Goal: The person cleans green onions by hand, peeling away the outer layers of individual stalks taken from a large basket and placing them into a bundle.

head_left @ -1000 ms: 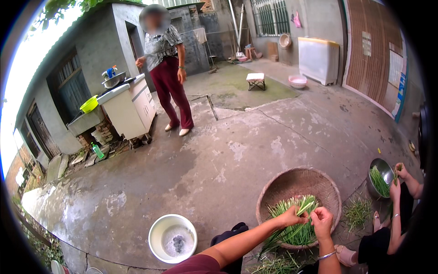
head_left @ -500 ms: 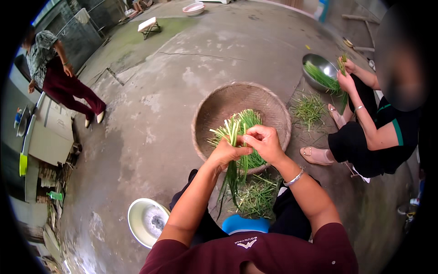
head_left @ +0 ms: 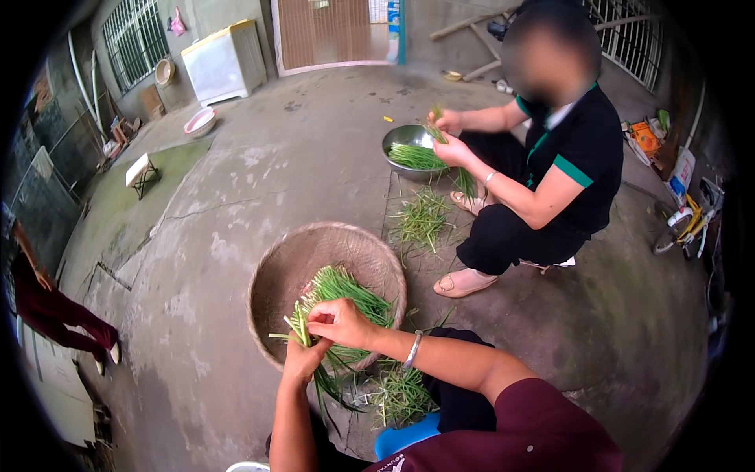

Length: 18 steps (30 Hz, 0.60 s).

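My left hand (head_left: 303, 362) is closed around a bunch of garlic chives (head_left: 296, 321), pale stalk ends pointing up and green leaves hanging below the fist. The fingers of my right hand (head_left: 346, 324) are pinched on stalks at the top of that bunch, right beside the left thumb; the exact stalk between the fingertips is hidden. Both hands are over the near part of a round woven basket (head_left: 314, 242). Inside it lies a heap of garlic chives (head_left: 355, 296), partly covered by my right hand. Loose green trimmings (head_left: 401, 396) lie on the ground between my legs.
At the right a seated person (head_left: 543, 189) holds chives over a steel bowl (head_left: 421, 135); another trimmings pile (head_left: 421, 219) lies by their feet. A second person (head_left: 55, 315) stands far left. A blue stool (head_left: 405, 435) and white basin rim (head_left: 248, 466) show at the bottom.
My view has swung up and to the right, so basket and hands appear further left and lower. Both hands stay on the bunch, the right still pinching stalks.
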Available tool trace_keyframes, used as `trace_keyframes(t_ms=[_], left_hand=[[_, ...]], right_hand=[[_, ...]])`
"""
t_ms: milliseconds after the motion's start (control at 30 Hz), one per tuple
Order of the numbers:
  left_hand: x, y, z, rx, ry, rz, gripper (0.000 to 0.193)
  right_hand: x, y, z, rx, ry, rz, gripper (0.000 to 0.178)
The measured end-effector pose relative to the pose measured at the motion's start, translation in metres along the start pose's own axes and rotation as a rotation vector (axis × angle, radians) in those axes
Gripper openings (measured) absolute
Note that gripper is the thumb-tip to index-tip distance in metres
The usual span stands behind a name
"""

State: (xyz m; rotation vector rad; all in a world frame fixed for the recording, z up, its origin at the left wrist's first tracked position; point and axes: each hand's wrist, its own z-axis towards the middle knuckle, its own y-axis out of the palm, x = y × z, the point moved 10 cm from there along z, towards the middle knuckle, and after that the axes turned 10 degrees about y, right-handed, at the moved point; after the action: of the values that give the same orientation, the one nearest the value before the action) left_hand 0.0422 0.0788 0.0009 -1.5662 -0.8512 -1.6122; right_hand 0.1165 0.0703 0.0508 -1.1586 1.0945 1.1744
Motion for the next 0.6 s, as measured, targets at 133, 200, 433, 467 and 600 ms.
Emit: trace_keyframes(t_ms=[133,200,433,467,600], left_hand=[[-0.009,-0.015,-0.004,-0.002,-0.002,0.079,0.011],[-0.008,-0.012,-0.005,-0.011,-0.029,0.004,0.005],[0.006,-0.066,-0.004,0.215,-0.091,-0.408,0.032],[0.008,-0.076,-0.004,0.249,-0.056,-0.467,0.032],[0.008,-0.101,-0.006,0.322,0.042,-0.716,0.033]], right_hand=[[-0.003,0.011,0.002,-0.015,-0.063,-0.090,0.008],[0.004,0.002,0.003,0.000,-0.023,0.004,0.012],[0.033,-0.010,0.013,-0.003,0.236,0.256,0.020],[0.038,-0.005,0.015,-0.038,0.274,0.254,0.024],[0.049,0.020,0.013,-0.168,0.431,0.247,0.037]])
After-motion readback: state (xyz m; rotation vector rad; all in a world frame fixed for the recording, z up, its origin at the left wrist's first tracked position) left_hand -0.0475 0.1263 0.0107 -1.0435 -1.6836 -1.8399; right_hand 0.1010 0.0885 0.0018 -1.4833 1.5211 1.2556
